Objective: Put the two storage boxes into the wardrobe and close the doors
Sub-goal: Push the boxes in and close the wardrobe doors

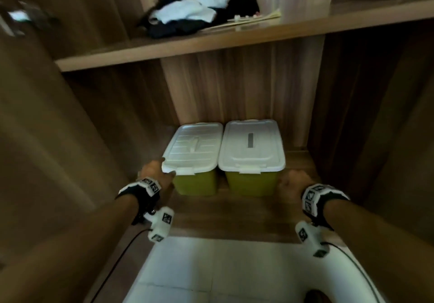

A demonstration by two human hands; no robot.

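Two green storage boxes with white lids stand side by side on the wardrobe floor [234, 215], under the shelf. My left hand [156, 173] grips the front left corner of the left storage box [195, 180], with the thumb under the lid rim. My right hand [294, 182] rests at the front right corner of the right storage box [251, 182]. Its fingers point away from me and are hidden, so contact is unclear. Both wrists wear black bands with white marker blocks.
A wooden shelf [211, 44] above the boxes carries a heap of black and white clothes [199, 8] and some papers. Open wardrobe doors stand at the left [47, 138] and right [399, 126]. White floor tiles [223, 267] lie below.
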